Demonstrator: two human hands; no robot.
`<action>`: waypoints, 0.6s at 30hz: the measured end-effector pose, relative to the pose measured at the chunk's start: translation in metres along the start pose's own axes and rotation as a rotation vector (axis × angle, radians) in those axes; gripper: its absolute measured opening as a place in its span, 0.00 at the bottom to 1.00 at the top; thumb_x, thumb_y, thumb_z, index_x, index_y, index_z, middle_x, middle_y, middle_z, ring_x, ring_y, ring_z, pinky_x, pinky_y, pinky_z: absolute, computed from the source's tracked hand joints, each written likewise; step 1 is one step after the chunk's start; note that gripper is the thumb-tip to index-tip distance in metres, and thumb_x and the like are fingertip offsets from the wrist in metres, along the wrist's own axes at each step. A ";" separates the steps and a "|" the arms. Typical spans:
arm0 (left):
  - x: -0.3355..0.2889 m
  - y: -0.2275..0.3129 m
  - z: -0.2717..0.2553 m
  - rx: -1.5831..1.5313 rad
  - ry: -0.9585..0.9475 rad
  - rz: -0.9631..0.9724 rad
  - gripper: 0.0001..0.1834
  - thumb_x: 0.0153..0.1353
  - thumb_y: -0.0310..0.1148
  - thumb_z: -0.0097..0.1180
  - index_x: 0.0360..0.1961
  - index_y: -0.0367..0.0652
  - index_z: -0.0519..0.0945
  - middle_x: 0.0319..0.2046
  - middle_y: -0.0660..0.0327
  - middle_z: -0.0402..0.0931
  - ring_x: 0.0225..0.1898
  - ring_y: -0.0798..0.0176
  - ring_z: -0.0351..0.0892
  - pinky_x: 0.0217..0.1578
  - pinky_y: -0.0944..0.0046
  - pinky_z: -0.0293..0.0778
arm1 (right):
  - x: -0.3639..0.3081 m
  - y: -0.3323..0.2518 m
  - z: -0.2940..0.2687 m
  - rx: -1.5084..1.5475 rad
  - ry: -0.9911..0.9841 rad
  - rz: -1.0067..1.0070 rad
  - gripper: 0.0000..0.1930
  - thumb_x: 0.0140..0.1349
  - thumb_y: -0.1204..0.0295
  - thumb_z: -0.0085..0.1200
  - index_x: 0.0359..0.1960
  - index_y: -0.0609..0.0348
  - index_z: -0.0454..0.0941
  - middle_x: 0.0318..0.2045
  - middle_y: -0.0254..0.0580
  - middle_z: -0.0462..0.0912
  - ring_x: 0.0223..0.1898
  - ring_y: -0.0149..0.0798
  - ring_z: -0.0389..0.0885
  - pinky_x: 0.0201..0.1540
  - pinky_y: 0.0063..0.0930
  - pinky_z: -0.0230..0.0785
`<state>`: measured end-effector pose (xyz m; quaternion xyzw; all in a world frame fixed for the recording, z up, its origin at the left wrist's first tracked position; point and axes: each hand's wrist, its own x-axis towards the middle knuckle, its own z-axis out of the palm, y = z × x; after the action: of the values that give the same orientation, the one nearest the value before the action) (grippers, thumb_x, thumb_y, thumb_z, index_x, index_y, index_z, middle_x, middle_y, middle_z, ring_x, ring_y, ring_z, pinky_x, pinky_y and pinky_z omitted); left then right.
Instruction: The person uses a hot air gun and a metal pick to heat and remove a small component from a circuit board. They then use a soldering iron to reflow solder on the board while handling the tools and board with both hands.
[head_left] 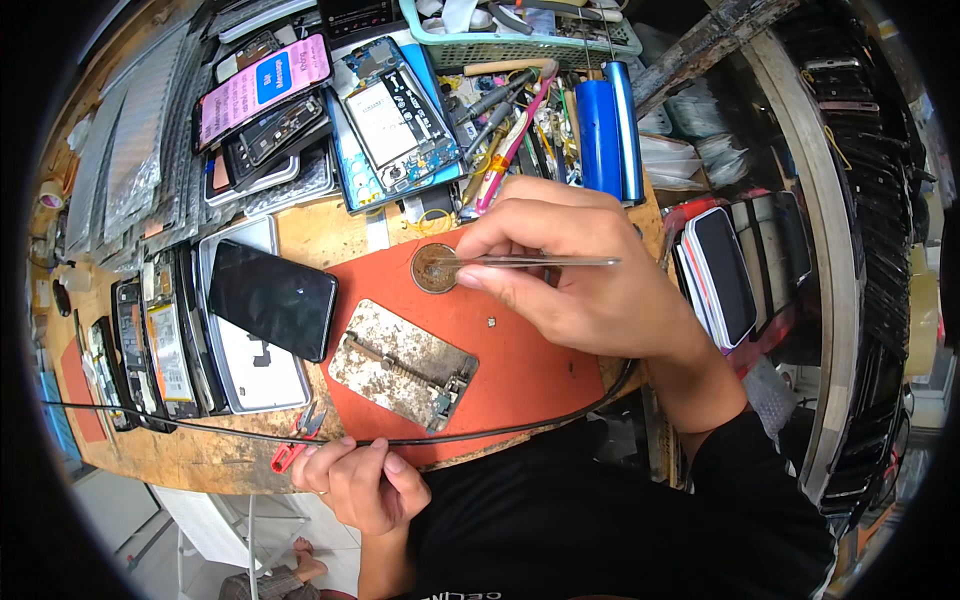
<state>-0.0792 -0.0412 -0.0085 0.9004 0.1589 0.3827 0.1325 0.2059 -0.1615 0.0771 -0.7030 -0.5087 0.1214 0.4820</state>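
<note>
Cable [470,437] crosses red mat [540,370]; phone [273,298] lies left. Over mat, my right hand [585,295] pinches tweezers [540,261], tips at round tin [433,281]; left hand [362,485]'s grip I cannot tell.

Tweezers [560,261] are held in the right hand [575,265], pinched between thumb and fingers, tips pointed left at the small round tin [432,291]; contact with its brownish contents cannot be told. Tin is set on the orange mat [530,370]. A stained metal plate [400,335] with a thin strip on it is laid below, tilted. Left hand [365,485] is curled at the bench's front edge, fingertips by the black cable [220,431]; grip on it unclear. Red-handled cutters [290,455] are placed just beside. Black phone [275,298] is propped left of the mat; opened phone [395,120] is seen behind.
</note>
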 end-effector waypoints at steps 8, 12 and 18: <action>0.006 -0.004 -0.001 -0.017 -0.057 0.033 0.06 0.64 0.30 0.59 0.38 0.38 0.83 0.30 0.58 0.77 0.40 0.51 0.78 0.52 0.46 0.67 | 0.003 0.002 0.009 0.008 0.061 0.148 0.03 0.66 0.81 0.70 0.36 0.61 0.88 0.29 0.31 0.81 0.25 0.22 0.77 0.27 0.20 0.66; 0.007 -0.005 -0.001 -0.020 -0.070 0.049 0.07 0.64 0.29 0.60 0.36 0.35 0.83 0.29 0.54 0.77 0.38 0.49 0.77 0.49 0.46 0.69 | 0.001 0.003 0.012 0.021 0.091 0.156 0.03 0.66 0.82 0.69 0.35 0.61 0.87 0.29 0.29 0.81 0.25 0.19 0.76 0.26 0.19 0.65; 0.006 -0.005 -0.001 -0.027 -0.099 0.006 0.08 0.64 0.32 0.58 0.43 0.44 0.83 0.30 0.65 0.78 0.43 0.56 0.78 0.55 0.43 0.63 | -0.001 0.001 0.014 -0.010 0.109 0.160 0.04 0.66 0.82 0.68 0.35 0.61 0.87 0.29 0.31 0.80 0.24 0.21 0.75 0.25 0.21 0.63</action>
<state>-0.0776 -0.0343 -0.0057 0.9168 0.1443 0.3402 0.1513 0.1969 -0.1541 0.0688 -0.7495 -0.4244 0.1184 0.4940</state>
